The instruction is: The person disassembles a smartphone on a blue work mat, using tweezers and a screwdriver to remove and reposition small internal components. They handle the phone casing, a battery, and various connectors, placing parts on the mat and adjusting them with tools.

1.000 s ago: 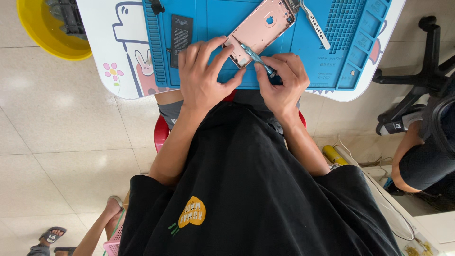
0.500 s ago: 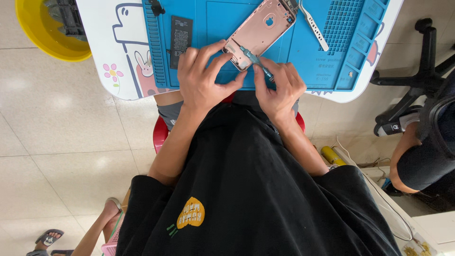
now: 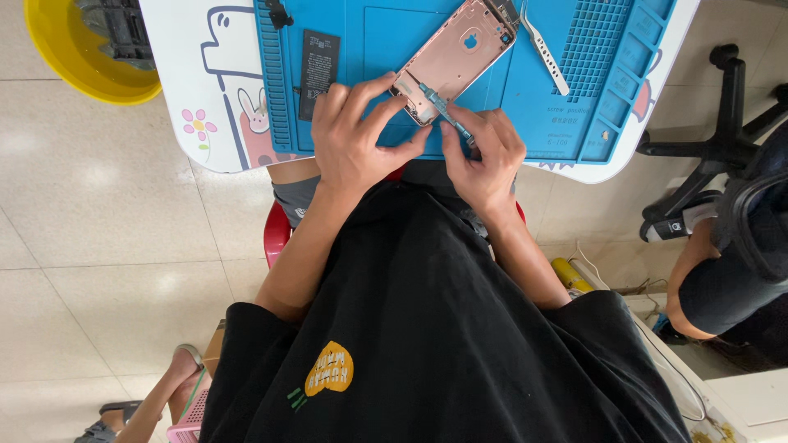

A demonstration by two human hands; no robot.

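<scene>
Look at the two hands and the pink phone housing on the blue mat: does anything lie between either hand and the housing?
Nothing visible does. The left hand has fingers at the near end of the pink phone housing; the right hand holds a thin tool whose tip reaches it. The tweezers and the battery lie aside.

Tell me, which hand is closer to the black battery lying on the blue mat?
The left hand. Its knuckles sit right beside the black battery, just below its lower end. The right hand is farther off, across the pink phone shell, holding a thin tool.
</scene>
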